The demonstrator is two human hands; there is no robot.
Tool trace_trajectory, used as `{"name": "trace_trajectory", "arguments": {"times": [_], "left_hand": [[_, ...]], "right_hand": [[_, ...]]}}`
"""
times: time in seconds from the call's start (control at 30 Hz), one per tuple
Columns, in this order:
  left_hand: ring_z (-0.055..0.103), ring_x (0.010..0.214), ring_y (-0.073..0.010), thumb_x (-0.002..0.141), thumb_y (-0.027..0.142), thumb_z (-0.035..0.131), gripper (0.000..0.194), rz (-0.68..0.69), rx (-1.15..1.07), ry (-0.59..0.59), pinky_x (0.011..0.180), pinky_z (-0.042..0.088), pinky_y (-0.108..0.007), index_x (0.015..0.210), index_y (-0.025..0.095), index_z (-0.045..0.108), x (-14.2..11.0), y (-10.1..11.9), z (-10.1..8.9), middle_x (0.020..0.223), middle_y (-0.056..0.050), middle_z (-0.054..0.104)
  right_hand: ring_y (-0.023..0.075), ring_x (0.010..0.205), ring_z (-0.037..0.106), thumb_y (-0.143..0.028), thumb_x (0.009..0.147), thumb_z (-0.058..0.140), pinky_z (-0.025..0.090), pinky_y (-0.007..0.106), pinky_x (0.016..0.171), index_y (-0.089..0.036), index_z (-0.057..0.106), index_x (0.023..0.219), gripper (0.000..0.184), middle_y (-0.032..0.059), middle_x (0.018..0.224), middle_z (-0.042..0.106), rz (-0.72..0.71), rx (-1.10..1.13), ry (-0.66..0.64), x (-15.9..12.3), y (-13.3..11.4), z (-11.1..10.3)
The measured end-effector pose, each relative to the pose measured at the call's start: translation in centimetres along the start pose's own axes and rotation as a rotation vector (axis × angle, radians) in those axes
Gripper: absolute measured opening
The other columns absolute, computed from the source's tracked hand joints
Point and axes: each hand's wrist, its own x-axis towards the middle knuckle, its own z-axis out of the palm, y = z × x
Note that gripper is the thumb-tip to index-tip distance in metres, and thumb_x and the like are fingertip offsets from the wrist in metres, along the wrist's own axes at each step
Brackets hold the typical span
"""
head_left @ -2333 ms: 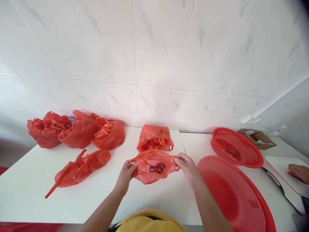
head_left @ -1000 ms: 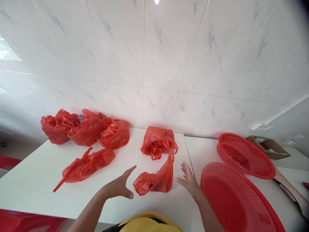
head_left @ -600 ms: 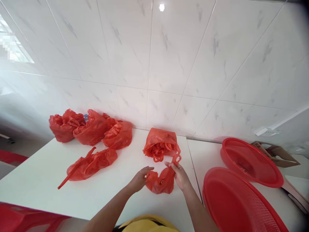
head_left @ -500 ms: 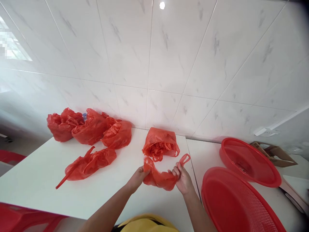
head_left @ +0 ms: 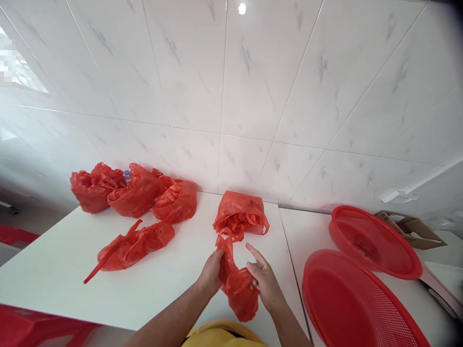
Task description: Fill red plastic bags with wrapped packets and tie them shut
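A crumpled red plastic bag (head_left: 243,295) hangs between my hands above the white table, its lower part sagging towards me. My left hand (head_left: 212,273) is closed on its left side, below a handle loop that sticks up. With the index finger stretched away, my right hand (head_left: 266,280) has its lower fingers curled at the bag's right edge, red plastic showing between them. Just beyond lies a stuffed red bag (head_left: 242,205), its opening towards me and full of crumpled red plastic.
Several full red bags (head_left: 135,195) stand along the tiled wall at the left, a bottle cap (head_left: 126,175) showing among them. A twisted red bag (head_left: 139,245) lies nearer. On the right are two red baskets (head_left: 342,294) and a cardboard box (head_left: 421,233). A red stool (head_left: 32,325) is at lower left.
The bag was stretched sideways between both hands; now it is bunched and hangs lower. My right hand has let go of the right handle and moved down slightly, index finger extended.
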Motion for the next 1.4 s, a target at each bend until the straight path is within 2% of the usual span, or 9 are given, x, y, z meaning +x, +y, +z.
{"name": "trace_trajectory", "arguments": {"times": [0.2,0.43,0.63,0.83,0.93,1.07,1.17,1.3,1.4], "left_hand": [[0.049,0.041,-0.0127,0.075,0.038,0.061,0.024,-0.033,0.215,-0.14,0.047,0.037,-0.026,0.063,0.021,0.049,-0.7,-0.9,0.7,0.045,0.005,0.051],[0.063,0.061,-0.0174,0.076,0.035,0.064,0.021,-0.016,0.179,-0.316,0.064,0.047,-0.031,0.087,0.019,0.057,-1.4,-1.1,0.5,0.069,-0.002,0.067],[0.063,0.094,-0.0209,0.062,0.026,0.083,0.102,0.071,0.297,-0.514,0.088,0.045,-0.036,0.145,0.028,0.024,-2.4,-0.8,-0.5,0.102,-0.004,0.067],[0.063,0.065,-0.0207,0.087,0.063,0.042,0.057,0.055,0.258,-0.384,0.071,0.049,-0.036,0.098,0.014,0.068,-2.9,-0.3,0.9,0.072,-0.007,0.068],[0.061,0.057,-0.0206,0.085,0.065,0.043,0.057,0.016,0.192,-0.383,0.063,0.048,-0.034,0.066,0.015,0.065,-2.7,0.1,1.0,0.061,-0.009,0.066],[0.063,0.06,-0.0204,0.079,0.06,0.057,0.045,-0.05,0.07,-0.277,0.063,0.049,-0.034,0.078,0.016,0.063,-1.9,-0.1,0.4,0.067,-0.007,0.068],[0.064,0.067,-0.019,0.077,0.052,0.065,0.036,-0.041,0.014,-0.198,0.068,0.049,-0.032,0.084,0.016,0.061,-1.4,-0.3,0.1,0.073,-0.005,0.069],[0.063,0.066,-0.0181,0.075,0.049,0.066,0.033,0.009,0.113,-0.163,0.067,0.048,-0.031,0.079,0.016,0.06,-1.4,0.1,0.0,0.073,-0.005,0.069],[0.063,0.069,-0.019,0.073,0.04,0.065,0.026,0.037,0.307,-0.193,0.065,0.047,-0.03,0.082,0.016,0.066,-1.5,0.2,-0.2,0.076,-0.005,0.07]], "right_hand": [[0.0072,0.045,0.039,-0.042,0.076,0.069,0.03,0.021,0.046,-0.021,0.044,0.135,0.068,-0.0095,0.054,0.047,0.036,-0.168,-0.119,0.2,0.8,1.5],[0.006,0.039,0.03,-0.053,0.075,0.065,0.032,0.024,0.046,-0.019,0.055,0.062,0.038,-0.0102,0.041,0.033,0.075,0.072,0.11,1.8,2.1,1.2],[0.0055,0.039,0.024,-0.053,0.075,0.065,0.026,0.023,0.043,-0.021,0.047,0.058,0.04,-0.0101,0.042,0.032,0.109,0.18,0.153,2.1,2.2,0.8],[0.0089,0.046,0.037,-0.057,0.081,0.058,0.033,0.025,0.05,-0.02,0.054,0.065,0.04,-0.0061,0.048,0.042,0.015,0.001,0.021,1.1,1.9,1.4],[0.0123,0.056,0.047,-0.065,0.084,0.047,0.041,0.029,0.061,-0.023,0.065,0.1,0.048,-0.0011,0.065,0.058,-0.016,0.014,-0.06,0.5,1.7,0.8],[0.0177,0.071,0.056,-0.072,0.084,0.032,0.046,0.036,0.076,-0.025,0.065,0.117,0.066,0.0053,0.089,0.067,0.025,-0.015,-0.13,0.0,1.3,0.2],[0.0211,0.087,0.059,-0.057,0.082,0.053,0.045,0.038,0.086,-0.025,0.067,0.114,0.047,0.0064,0.102,0.068,-0.018,-0.125,-0.153,0.1,1.2,0.2],[0.0174,0.073,0.058,-0.031,0.073,0.065,0.048,0.033,0.074,-0.03,0.056,0.124,0.052,-0.0019,0.078,0.063,-0.059,-0.241,0.034,1.1,2.5,-0.1],[0.016,0.06,0.053,-0.023,0.067,0.061,0.044,0.029,0.059,-0.027,0.067,0.098,0.032,-0.0038,0.063,0.059,-0.031,-0.392,0.207,2.2,4.3,-0.9]]}}
